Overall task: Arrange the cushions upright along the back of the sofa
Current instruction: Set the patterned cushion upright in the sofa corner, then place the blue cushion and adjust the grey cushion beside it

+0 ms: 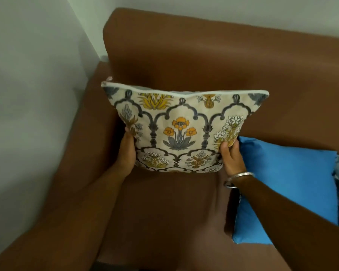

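Both hands [128, 151] grip floral cushion [181, 130] upright on sofa [204, 55]; seemingly unlabelled

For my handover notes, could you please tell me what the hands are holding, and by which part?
Both hold the square floral-print fabric cushion upright: the left hand grips its lower left edge, the right hand its lower right edge.
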`<state>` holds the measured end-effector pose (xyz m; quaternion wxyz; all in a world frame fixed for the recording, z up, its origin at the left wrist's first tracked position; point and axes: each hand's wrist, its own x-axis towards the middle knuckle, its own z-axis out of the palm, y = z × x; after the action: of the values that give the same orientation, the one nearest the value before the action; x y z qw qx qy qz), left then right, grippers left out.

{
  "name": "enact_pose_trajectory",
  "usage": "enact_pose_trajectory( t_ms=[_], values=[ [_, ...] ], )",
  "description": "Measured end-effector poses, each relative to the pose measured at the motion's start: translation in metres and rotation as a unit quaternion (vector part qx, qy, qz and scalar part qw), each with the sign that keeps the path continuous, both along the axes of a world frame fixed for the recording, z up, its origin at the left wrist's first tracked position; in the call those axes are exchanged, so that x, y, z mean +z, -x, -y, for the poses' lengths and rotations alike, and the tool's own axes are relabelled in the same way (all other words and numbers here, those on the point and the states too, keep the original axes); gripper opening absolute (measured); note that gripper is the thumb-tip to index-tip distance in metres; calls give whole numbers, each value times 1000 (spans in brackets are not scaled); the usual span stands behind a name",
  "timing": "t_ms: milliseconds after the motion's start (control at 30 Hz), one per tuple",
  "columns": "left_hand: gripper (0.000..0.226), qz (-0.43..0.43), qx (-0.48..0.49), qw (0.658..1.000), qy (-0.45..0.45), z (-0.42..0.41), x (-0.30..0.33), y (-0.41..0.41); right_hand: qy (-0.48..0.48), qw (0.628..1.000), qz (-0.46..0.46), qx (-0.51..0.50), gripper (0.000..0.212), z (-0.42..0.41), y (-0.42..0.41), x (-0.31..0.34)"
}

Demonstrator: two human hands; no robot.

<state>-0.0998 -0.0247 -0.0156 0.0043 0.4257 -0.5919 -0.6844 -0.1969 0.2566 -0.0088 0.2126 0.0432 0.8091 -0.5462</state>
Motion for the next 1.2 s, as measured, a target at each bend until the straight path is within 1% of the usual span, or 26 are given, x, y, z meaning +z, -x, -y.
enact_pose_trajectory(
  t_ms=[33,100,167,200,267,333,367,433,467,500,567,600,633,667,733,800,900,967,1033,1100,1167,1200],
  values=[
    [64,0,3,1000,30,1,-4,7,-1,999,-32,-10,42,8,3,-2],
    [61,9,17,997,75,5,-13,16,-19,995,-86,-37,43,18,7,-9],
    [81,29,20,997,74,10,-23,19,-54,991,-104,-71,47,26,7,-17],
    [91,43,10,996,77,13,-29,21,-68,990,-91,-78,47,29,7,-23],
    [105,83,-12,993,86,16,-36,25,-95,991,-58,-75,49,30,7,-35],
    [107,100,-26,991,89,20,-36,25,-93,993,-42,-57,61,30,9,-36],
    [103,82,-22,992,89,22,-33,23,-85,995,-40,-43,71,26,10,-32],
    [95,36,29,995,88,19,-24,11,-93,995,-42,-8,88,11,9,-20],
    [97,45,74,992,93,13,-22,-1,-118,992,-44,2,91,-2,9,-12],
    [100,88,109,984,111,1,-20,-12,-148,988,-46,2,90,-20,8,-4],
    [96,211,153,954,150,-46,-18,-30,-205,977,-50,2,81,-70,6,11],
    [92,236,170,946,144,-78,-14,-32,-233,971,-47,17,78,-97,5,16],
    [91,234,166,949,130,-114,-11,-29,-262,964,-41,32,76,-125,4,19],
    [93,219,130,960,117,-157,-8,-21,-295,954,-29,41,76,-160,3,20],
    [99,184,4,977,110,-237,-14,2,-352,935,-18,49,76,-228,3,13],
    [102,169,-101,972,129,-314,-29,26,-381,923,0,58,76,-298,8,-1],
    [100,176,-179,959,129,-382,-49,40,-376,924,45,43,79,-368,16,-22],
    [102,184,-194,952,149,-412,-55,39,-345,934,83,45,84,-407,18,-36],
    [107,188,-166,953,171,-418,-57,36,-298,944,132,56,91,-427,16,-52],
    [103,146,-142,966,158,-419,-62,33,-250,947,196,50,91,-437,13,-71],
    [92,92,-166,971,144,-413,-64,30,-200,947,251,33,86,-438,12,-84],
    [86,77,-187,972,122,-407,-62,31,-182,947,263,28,83,-437,13,-86]
  ],
)
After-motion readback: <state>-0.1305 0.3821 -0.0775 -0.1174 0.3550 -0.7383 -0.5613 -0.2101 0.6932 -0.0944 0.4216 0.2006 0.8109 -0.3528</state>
